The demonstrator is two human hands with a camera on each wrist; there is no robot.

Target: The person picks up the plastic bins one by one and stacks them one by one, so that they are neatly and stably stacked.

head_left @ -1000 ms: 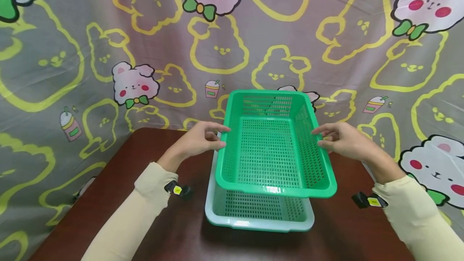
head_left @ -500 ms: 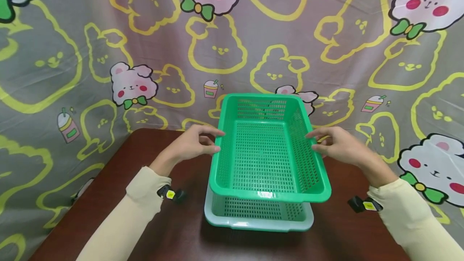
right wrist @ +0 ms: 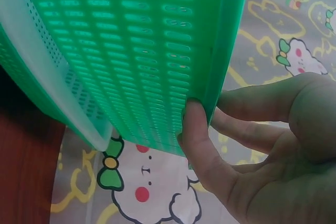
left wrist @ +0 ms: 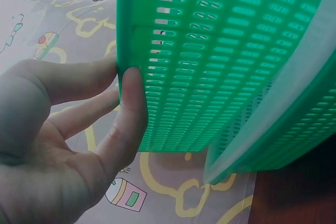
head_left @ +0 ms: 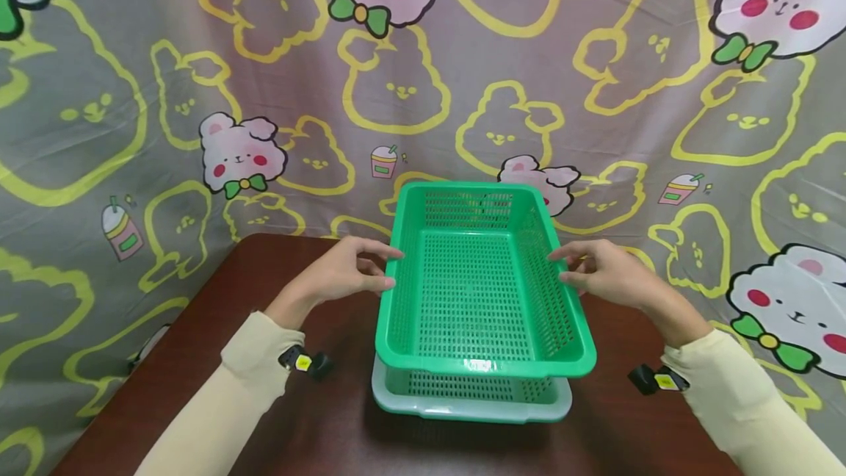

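A bright green slotted plastic basket (head_left: 472, 292) hangs over a paler green basket (head_left: 472, 406), both with their openings upward. The left hand (head_left: 344, 270) pinches the left rim of the upper basket between thumb and fingers. On the opposite side the right hand (head_left: 611, 270) pinches its right rim the same way. In the left wrist view, the thumb and fingers of the left hand (left wrist: 79, 124) close on the rim. The lower basket, with its whitish rim (left wrist: 262, 114), stands on the table and is mostly covered by the upper one in the head view.
A dark reddish-brown table (head_left: 317, 417) lies under the baskets. Behind and beside it hangs a grey curtain (head_left: 297, 94) printed with cartoon rabbits and drinks. Black wrist devices with yellow tags, such as the left wrist camera (head_left: 320, 364), sit by both cuffs.
Both hands have lowered the bright green basket and shifted it slightly left, so it now covers more of the paler basket below. The paler basket has stayed in place.
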